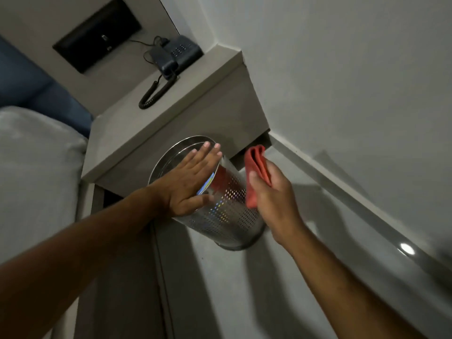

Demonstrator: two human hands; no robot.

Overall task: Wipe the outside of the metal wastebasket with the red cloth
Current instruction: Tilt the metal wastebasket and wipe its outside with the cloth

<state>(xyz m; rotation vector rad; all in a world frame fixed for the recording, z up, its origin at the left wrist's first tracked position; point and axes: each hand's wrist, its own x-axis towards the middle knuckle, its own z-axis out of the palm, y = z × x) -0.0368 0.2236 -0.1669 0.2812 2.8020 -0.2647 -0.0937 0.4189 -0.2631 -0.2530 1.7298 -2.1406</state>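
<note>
The left hand (189, 182) lies flat and open on the rim side of the metal wastebasket (220, 206), apparently to steady it. The basket stands on the floor between the hands, under the bedside surface (159, 123). The right hand (274, 199) grips the folded red cloth (256, 172) just beside the perforated wall, ready to wipe. No readable writing shows, even on the telephone (176, 55) beyond.
</note>
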